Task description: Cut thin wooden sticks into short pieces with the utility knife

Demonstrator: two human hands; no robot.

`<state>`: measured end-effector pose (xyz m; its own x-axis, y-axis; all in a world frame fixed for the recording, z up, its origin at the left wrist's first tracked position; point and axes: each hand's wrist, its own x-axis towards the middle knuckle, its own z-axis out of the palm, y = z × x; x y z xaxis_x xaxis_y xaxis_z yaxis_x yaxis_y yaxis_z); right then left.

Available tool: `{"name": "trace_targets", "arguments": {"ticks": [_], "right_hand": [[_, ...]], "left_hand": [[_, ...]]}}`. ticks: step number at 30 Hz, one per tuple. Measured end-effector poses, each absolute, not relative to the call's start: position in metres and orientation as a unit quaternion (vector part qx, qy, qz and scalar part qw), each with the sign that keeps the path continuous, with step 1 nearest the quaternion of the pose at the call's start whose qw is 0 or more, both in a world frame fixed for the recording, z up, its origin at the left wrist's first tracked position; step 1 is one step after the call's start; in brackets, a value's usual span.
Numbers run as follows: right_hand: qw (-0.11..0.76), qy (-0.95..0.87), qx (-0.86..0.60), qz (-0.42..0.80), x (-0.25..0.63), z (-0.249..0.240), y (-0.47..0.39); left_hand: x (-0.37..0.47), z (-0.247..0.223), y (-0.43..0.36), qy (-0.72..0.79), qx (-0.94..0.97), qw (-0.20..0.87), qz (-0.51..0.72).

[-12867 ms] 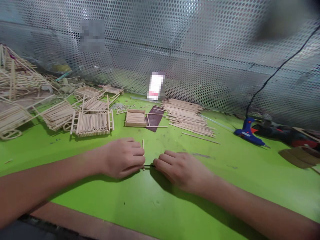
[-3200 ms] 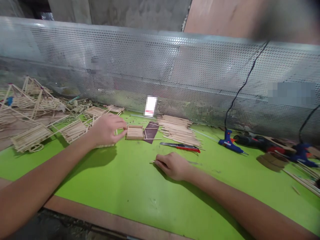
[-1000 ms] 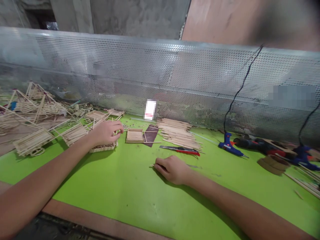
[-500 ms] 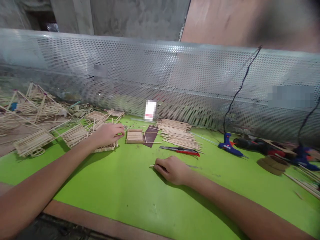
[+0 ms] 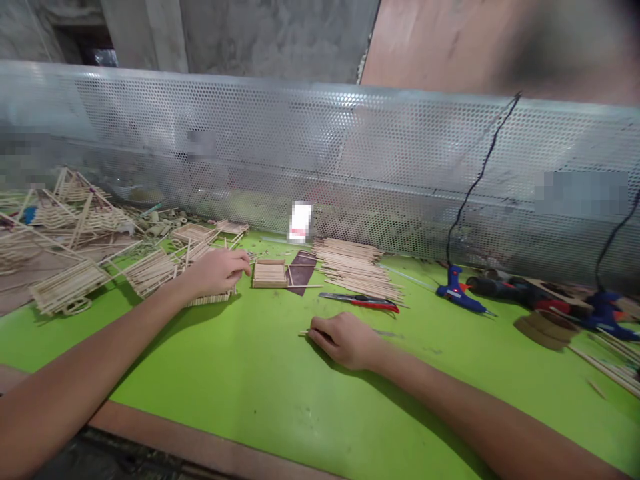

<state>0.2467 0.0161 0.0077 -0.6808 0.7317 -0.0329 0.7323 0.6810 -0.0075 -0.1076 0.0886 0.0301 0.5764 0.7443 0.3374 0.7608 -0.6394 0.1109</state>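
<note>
My left hand point(image 5: 217, 272) is over a small cart-like model of pale wooden sticks point(image 5: 207, 299), partly hiding it. Its fingers are loosely bent and apart, with nothing visible between them. Just right of those fingertips lies a small rectangular stick tray point(image 5: 270, 274). My right hand point(image 5: 345, 339) rests on the green table, fingers closed round a thin wooden stick point(image 5: 303, 333) whose tip pokes out to the left. Beyond this hand is a red and black utility knife point(image 5: 360, 301), and behind that a pile of loose wooden sticks point(image 5: 357, 263).
A dark sandpaper-like sheet point(image 5: 301, 273) lies under some sticks. Blue glue guns point(image 5: 460, 293) with cords, a dark power tool point(image 5: 500, 288) and a brown curved piece point(image 5: 547, 329) are on the right. More stick models point(image 5: 70, 285) crowd the left. A perforated metal panel point(image 5: 260, 140) borders the back.
My left hand has shifted very slightly to the right and down. My right hand and its stick have stayed where they were.
</note>
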Motion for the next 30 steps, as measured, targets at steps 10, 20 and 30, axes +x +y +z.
{"name": "trace_targets", "arguments": {"ticks": [10, 20, 30], "right_hand": [[0.014, 0.918, 0.396, -0.012, 0.247, 0.009, 0.015], [-0.104, 0.942, 0.316, -0.031, 0.249, 0.002, 0.020], [-0.151, 0.950, 0.274, -0.005, 0.250, -0.001, 0.020]], "left_hand": [[-0.106, 0.033, 0.085, -0.419, -0.891, 0.035, -0.169], [-0.106, 0.032, 0.088, -0.422, -0.892, 0.027, -0.158], [-0.099, 0.023, 0.088, -0.444, -0.878, 0.044, -0.172]]}}
